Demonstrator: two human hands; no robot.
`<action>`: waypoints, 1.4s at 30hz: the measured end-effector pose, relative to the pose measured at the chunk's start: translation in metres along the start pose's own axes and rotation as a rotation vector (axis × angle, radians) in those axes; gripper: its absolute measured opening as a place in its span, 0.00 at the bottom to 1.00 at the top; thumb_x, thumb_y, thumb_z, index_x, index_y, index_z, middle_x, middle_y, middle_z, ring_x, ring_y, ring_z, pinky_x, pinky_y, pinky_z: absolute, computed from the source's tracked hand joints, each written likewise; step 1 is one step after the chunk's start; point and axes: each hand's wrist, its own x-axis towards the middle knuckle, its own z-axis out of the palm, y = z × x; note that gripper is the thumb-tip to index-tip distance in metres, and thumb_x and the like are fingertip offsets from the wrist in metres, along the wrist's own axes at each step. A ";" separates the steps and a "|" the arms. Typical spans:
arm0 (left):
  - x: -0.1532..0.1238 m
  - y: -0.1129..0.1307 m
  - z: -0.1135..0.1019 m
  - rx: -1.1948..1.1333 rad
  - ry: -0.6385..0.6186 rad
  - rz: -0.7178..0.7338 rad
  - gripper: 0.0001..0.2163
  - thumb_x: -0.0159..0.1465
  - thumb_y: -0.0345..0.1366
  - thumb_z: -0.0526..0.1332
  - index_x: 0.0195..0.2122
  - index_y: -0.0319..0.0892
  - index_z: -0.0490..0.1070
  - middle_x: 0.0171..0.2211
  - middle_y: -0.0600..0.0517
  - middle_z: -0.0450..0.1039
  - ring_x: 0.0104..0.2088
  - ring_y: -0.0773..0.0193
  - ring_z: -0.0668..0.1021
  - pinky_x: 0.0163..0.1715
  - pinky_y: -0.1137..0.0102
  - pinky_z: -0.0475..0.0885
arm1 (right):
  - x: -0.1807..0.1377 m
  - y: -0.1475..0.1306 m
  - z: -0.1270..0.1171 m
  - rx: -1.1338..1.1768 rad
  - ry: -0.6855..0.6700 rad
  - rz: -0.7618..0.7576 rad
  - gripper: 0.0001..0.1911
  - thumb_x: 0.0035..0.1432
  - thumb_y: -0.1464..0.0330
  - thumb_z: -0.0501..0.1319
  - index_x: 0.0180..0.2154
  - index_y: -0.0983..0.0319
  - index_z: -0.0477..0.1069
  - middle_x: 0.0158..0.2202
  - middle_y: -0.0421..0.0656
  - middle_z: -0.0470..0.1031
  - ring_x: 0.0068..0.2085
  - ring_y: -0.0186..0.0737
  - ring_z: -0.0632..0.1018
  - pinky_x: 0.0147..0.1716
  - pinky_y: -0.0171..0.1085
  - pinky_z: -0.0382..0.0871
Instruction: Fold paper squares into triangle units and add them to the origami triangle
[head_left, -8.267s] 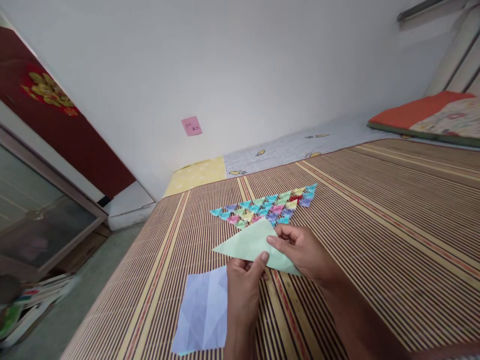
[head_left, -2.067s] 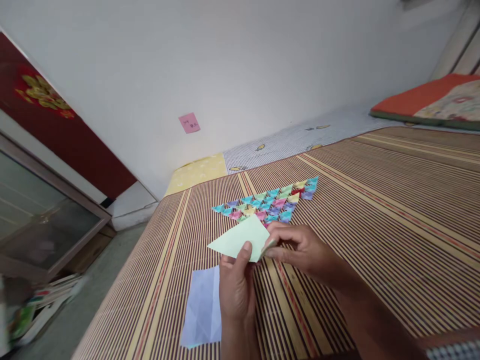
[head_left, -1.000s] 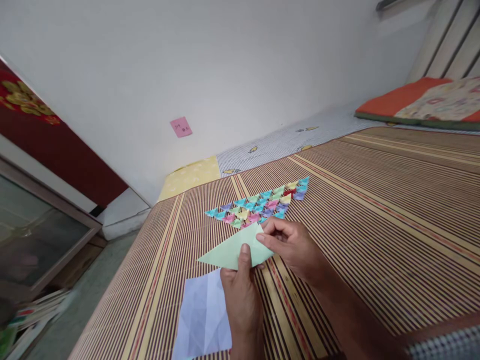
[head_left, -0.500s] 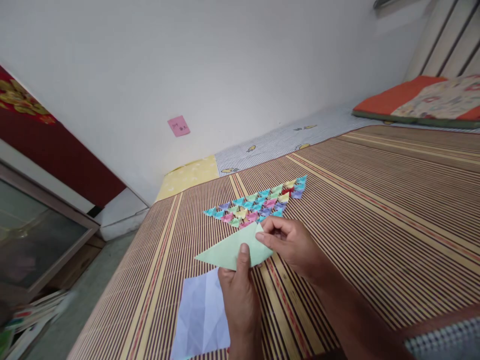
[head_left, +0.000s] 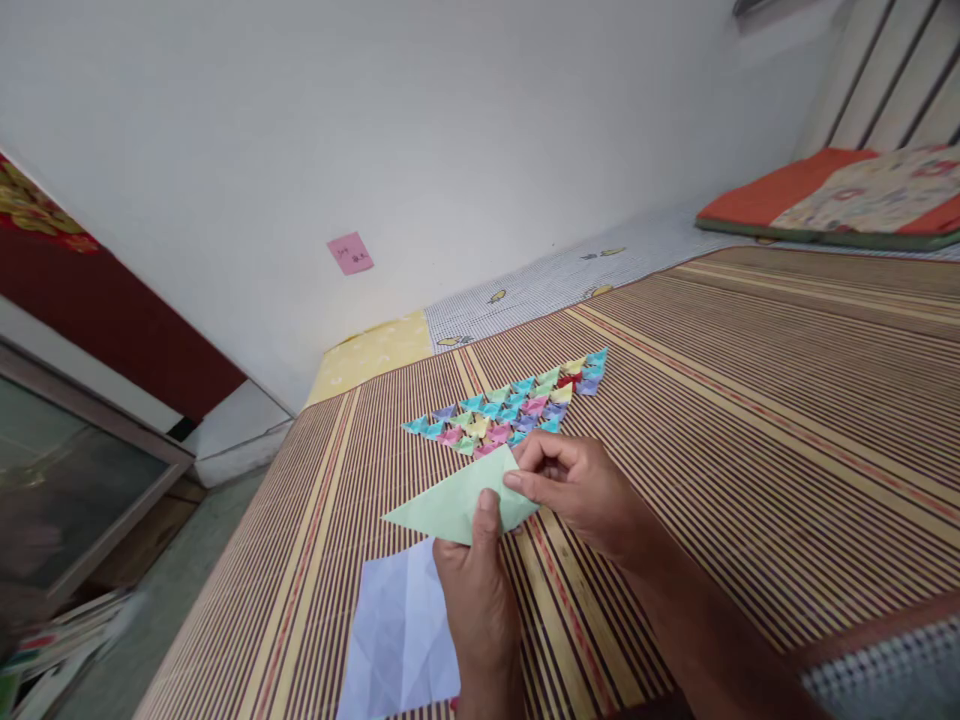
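Note:
A pale green sheet of paper, folded to a long pointed shape, is held up between my hands. My left hand grips its lower edge, thumb on top and fingers underneath. With thumb and index finger my right hand pinches its upper right part. Below on the mat lies a creased lavender sheet of paper, partly covered by my left hand. Just beyond the green paper, small folded paper pieces in several colours lie in rows forming a triangle; the nearest ones are partly hidden by my hands.
A striped bamboo mat covers the bed. Along the wall run a yellow cloth and a checked cloth. An orange patterned cushion lies at the far right. A pink note sticks to the wall.
The view has shifted slightly. My right thumb and fingers have moved a little over the green paper's upper right corner; both hands keep hold of it.

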 end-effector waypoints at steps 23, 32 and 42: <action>-0.002 -0.003 0.001 -0.008 -0.012 0.027 0.18 0.60 0.39 0.71 0.50 0.40 0.79 0.41 0.47 0.84 0.45 0.53 0.84 0.53 0.59 0.74 | -0.001 -0.003 0.004 0.029 0.032 0.039 0.14 0.53 0.66 0.68 0.22 0.61 0.66 0.23 0.37 0.65 0.27 0.34 0.65 0.27 0.35 0.60; -0.002 -0.002 -0.001 0.049 -0.011 0.084 0.19 0.60 0.37 0.71 0.52 0.40 0.78 0.45 0.46 0.83 0.51 0.51 0.82 0.54 0.60 0.74 | -0.001 -0.003 0.003 0.041 0.050 0.048 0.13 0.52 0.67 0.69 0.23 0.61 0.67 0.23 0.35 0.65 0.25 0.31 0.65 0.25 0.33 0.58; -0.001 -0.004 -0.003 0.012 -0.049 -0.002 0.22 0.58 0.38 0.72 0.54 0.39 0.77 0.43 0.45 0.84 0.44 0.51 0.84 0.46 0.61 0.78 | 0.000 0.000 0.003 0.161 -0.072 0.187 0.14 0.51 0.63 0.71 0.32 0.62 0.70 0.28 0.37 0.70 0.29 0.34 0.71 0.28 0.32 0.65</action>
